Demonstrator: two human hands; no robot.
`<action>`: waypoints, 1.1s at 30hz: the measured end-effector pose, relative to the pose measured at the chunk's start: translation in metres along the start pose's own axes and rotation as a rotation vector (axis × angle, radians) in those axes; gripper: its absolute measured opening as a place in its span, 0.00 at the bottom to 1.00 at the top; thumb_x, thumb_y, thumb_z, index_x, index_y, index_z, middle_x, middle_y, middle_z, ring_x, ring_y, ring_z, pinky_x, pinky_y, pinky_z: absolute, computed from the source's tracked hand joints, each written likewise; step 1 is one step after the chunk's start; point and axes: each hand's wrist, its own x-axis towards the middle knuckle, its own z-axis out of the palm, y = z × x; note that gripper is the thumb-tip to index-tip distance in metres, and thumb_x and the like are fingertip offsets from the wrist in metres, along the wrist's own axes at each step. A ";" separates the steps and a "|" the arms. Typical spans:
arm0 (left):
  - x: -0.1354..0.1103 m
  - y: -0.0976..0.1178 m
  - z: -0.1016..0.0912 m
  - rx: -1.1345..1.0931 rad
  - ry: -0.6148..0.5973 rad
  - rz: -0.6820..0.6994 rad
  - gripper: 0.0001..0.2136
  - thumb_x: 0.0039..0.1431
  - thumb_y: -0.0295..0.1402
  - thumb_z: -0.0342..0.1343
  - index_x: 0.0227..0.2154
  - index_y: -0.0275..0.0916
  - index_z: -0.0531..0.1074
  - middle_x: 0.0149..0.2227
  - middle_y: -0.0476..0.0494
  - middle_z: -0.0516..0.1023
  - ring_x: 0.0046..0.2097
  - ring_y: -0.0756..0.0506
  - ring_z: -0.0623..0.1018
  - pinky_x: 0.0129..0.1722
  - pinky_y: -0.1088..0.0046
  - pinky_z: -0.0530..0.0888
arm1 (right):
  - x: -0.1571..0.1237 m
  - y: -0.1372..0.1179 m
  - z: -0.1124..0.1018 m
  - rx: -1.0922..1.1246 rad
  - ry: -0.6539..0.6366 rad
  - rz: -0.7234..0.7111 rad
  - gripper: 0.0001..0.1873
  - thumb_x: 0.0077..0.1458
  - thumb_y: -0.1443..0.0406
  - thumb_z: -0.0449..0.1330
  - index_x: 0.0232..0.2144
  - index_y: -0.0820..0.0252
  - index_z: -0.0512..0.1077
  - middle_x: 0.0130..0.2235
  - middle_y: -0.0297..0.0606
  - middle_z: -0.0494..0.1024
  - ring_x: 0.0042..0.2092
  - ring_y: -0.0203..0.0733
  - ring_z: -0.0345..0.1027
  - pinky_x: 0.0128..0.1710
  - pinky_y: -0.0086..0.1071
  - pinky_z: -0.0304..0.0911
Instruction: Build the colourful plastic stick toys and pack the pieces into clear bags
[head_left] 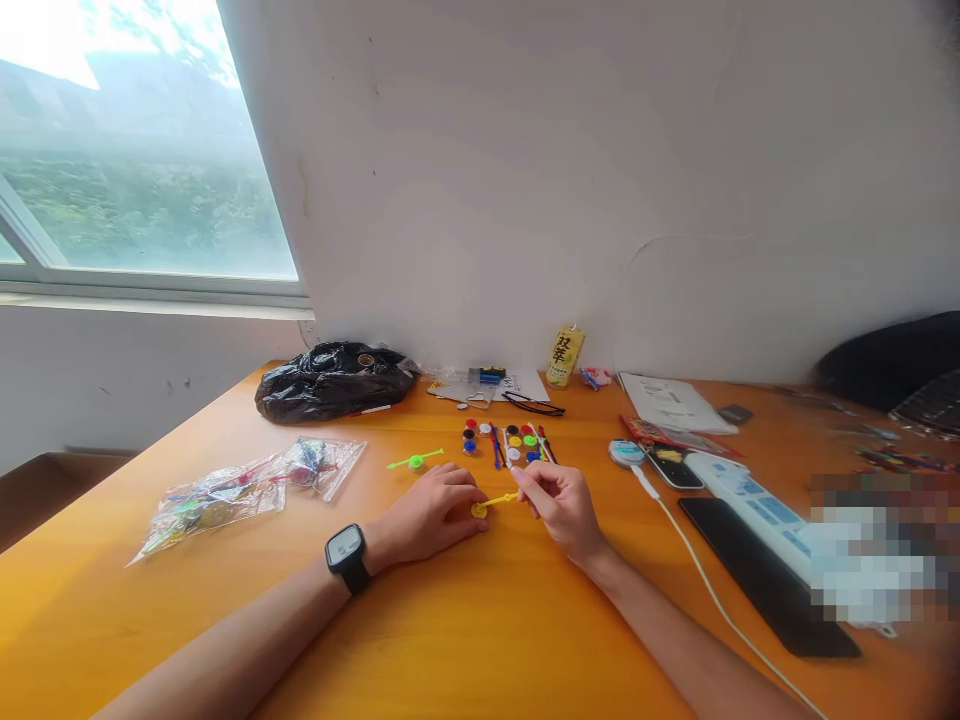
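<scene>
My left hand (433, 512), with a dark watch on its wrist, rests on the table and grips a small round yellow plastic piece (478, 511) at its fingertips. In my right hand (564, 508), thumb and fingers pinch a thin yellow plastic arrow-like stick (499, 499). Its left end reaches the round piece; whether the two are joined I cannot tell. Beyond my left hand lies a green stick on a round green base (416, 462). Past both hands are several small round pieces (470, 435) in various colours, with blue, white, red and black sticks (545, 445) beside them.
Clear bags of coloured parts (217, 500) lie left, a black plastic bag (334, 382) behind them. A yellow drink carton (564, 356) stands by the wall. On the right are a phone (675, 468), a power strip (757, 500), a black slab (765, 575) and a white cable (697, 565).
</scene>
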 end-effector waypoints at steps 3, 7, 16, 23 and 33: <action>-0.001 -0.002 0.001 -0.009 0.002 -0.027 0.12 0.68 0.41 0.59 0.49 0.42 0.78 0.40 0.43 0.79 0.42 0.44 0.76 0.41 0.69 0.70 | -0.001 -0.001 0.001 0.014 0.015 0.002 0.24 0.61 0.53 0.64 0.18 0.60 0.69 0.20 0.31 0.64 0.22 0.33 0.56 0.24 0.31 0.50; -0.002 -0.004 0.005 -0.056 0.035 -0.075 0.16 0.65 0.40 0.62 0.53 0.43 0.75 0.42 0.44 0.80 0.43 0.43 0.77 0.42 0.69 0.71 | -0.001 0.000 0.006 0.044 -0.078 0.070 0.22 0.60 0.52 0.65 0.21 0.60 0.72 0.21 0.31 0.67 0.22 0.33 0.59 0.24 0.30 0.54; -0.001 -0.002 0.015 -0.149 0.054 -0.112 0.04 0.66 0.34 0.61 0.38 0.40 0.77 0.34 0.48 0.78 0.36 0.48 0.74 0.36 0.74 0.69 | -0.002 0.020 0.013 0.091 -0.312 0.301 0.17 0.52 0.53 0.71 0.31 0.61 0.76 0.26 0.34 0.75 0.24 0.35 0.66 0.23 0.29 0.62; -0.002 -0.001 0.016 -0.150 0.044 -0.091 0.08 0.68 0.37 0.60 0.34 0.40 0.75 0.31 0.49 0.76 0.33 0.49 0.72 0.33 0.74 0.66 | 0.002 0.017 0.013 0.187 -0.291 0.200 0.16 0.54 0.55 0.70 0.35 0.61 0.76 0.34 0.36 0.77 0.34 0.39 0.73 0.35 0.32 0.71; -0.001 -0.003 0.015 -0.141 0.062 -0.074 0.08 0.67 0.37 0.59 0.36 0.40 0.77 0.34 0.46 0.80 0.36 0.47 0.76 0.36 0.72 0.69 | 0.001 0.019 0.013 0.082 -0.284 0.173 0.15 0.54 0.56 0.70 0.34 0.61 0.76 0.32 0.36 0.78 0.32 0.38 0.71 0.32 0.30 0.67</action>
